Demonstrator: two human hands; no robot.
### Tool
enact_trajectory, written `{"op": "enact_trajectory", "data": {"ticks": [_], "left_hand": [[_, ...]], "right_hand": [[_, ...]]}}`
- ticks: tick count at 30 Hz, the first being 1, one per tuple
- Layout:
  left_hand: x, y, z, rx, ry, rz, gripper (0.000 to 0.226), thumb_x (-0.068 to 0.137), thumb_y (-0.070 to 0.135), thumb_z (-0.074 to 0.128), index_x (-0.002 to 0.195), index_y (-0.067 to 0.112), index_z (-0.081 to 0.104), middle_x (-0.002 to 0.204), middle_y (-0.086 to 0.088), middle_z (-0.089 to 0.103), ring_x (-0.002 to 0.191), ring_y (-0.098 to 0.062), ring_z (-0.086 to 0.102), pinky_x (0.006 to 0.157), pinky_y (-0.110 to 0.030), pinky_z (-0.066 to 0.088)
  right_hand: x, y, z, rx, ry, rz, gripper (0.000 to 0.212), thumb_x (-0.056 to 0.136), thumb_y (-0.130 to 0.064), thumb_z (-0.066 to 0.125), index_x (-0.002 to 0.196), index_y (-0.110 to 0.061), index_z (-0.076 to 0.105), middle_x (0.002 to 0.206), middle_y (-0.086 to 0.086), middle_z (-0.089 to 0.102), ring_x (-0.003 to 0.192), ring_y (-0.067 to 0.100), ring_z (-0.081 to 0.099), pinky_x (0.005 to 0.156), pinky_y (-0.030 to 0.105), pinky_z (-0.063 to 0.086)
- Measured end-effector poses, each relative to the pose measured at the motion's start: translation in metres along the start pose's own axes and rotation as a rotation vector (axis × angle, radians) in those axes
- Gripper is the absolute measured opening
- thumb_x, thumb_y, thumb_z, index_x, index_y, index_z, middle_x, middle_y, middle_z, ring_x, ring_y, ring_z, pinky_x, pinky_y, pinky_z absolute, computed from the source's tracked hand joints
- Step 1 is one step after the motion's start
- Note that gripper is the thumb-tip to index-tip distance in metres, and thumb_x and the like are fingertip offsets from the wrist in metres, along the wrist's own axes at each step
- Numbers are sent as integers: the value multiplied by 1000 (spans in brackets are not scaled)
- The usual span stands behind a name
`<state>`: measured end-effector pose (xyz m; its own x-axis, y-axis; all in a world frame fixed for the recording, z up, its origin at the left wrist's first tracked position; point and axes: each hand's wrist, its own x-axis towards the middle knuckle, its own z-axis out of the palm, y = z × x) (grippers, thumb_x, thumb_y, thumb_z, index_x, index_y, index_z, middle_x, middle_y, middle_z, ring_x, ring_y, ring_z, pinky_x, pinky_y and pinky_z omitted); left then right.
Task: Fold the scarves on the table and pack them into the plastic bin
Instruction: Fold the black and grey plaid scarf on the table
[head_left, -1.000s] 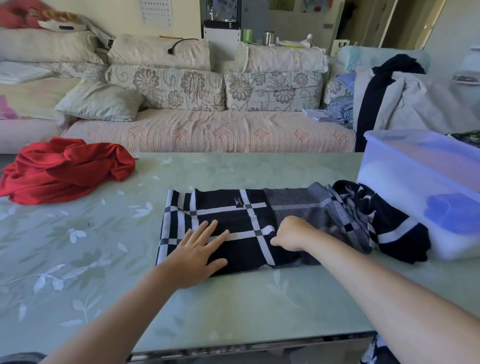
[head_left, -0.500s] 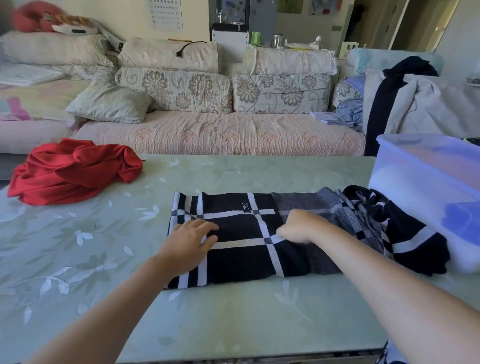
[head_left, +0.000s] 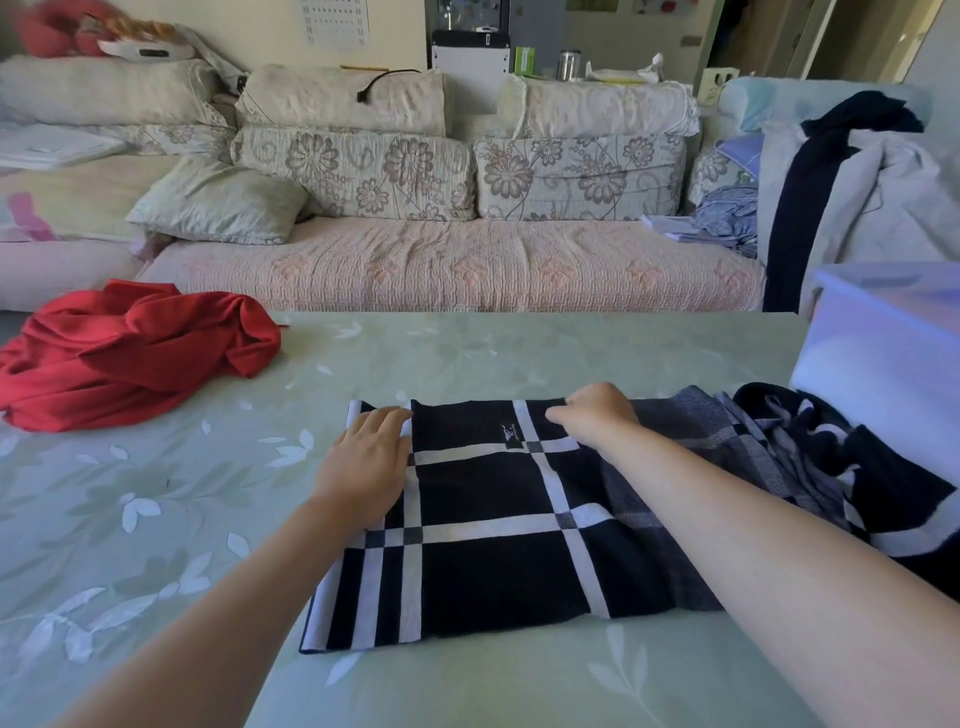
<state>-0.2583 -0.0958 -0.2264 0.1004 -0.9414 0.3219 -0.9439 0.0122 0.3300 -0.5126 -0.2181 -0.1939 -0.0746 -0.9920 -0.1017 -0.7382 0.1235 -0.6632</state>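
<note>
A black scarf with white plaid stripes (head_left: 493, 571) lies partly folded on the green table (head_left: 519, 353); its grey and dark remainder is bunched at the right, against the plastic bin (head_left: 893, 353). My left hand (head_left: 363, 462) rests flat on the scarf's left part, fingertips near the far edge. My right hand (head_left: 592, 415) has curled fingers and pinches the scarf's far edge near its middle. A crumpled red scarf (head_left: 130, 353) sits at the table's far left, away from both hands.
A translucent bin stands at the table's right edge. Behind the table runs a sofa (head_left: 441, 265) with floral cushions. Clothes hang over a chair (head_left: 857, 197) at the back right.
Both hands moved from the middle of the scarf to its far edge. The left hand went from curled to flat. The camera leaned closer over the table.
</note>
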Motion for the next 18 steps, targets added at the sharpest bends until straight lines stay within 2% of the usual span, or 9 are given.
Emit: {"op": "enact_trajectory", "data": {"ticks": [2,4,6,8,11,14,18], "left_hand": [[4,-4,3,-16,-1,-11,38,104,29,34,138,17,47,140,1,49,133,-20,38,106,-35,34],[8,-11,6,-8,-61,-67,46,103,37,32,145,18,39,150,1,40,142,-19,29,114,-36,28],[9,-16,10,48,-206,-120,61,100,52,30,154,25,23,162,3,18,150,-16,7,122,-37,12],[10,-17,11,115,-342,-149,73,94,67,26,156,35,7,164,5,-1,150,-14,-11,122,-39,-2],[14,-14,10,240,-428,-165,83,85,81,19,154,41,-6,163,3,-14,149,-20,-20,120,-48,-8],[16,-14,9,290,-436,-181,88,82,85,15,154,40,-8,163,1,-15,149,-22,-19,120,-51,-7],[14,-9,7,398,-384,-148,82,89,75,11,157,30,-1,164,-4,-7,150,-24,-15,118,-51,-13]], "right_hand": [[8,-2,3,158,65,-33,28,83,-24,69,60,-18,54,57,-5,53,58,17,53,49,24,34],[14,2,0,186,156,-54,9,89,-24,67,83,-17,69,82,-2,66,83,22,65,59,23,41],[20,13,-5,73,233,-59,15,93,-22,65,102,-12,68,104,2,69,101,25,65,75,26,46],[24,26,-7,-25,240,-58,17,92,-19,65,100,-4,67,109,9,71,102,30,66,79,32,52],[24,34,-5,-33,194,-96,21,95,-21,63,114,-12,62,116,6,67,105,27,63,81,31,47],[18,28,-7,-28,99,-107,40,96,-24,57,134,-14,49,112,4,65,98,23,57,77,28,40],[0,29,-15,-33,-7,-82,52,93,-19,56,142,-16,37,109,1,60,93,20,53,73,30,39]]}}
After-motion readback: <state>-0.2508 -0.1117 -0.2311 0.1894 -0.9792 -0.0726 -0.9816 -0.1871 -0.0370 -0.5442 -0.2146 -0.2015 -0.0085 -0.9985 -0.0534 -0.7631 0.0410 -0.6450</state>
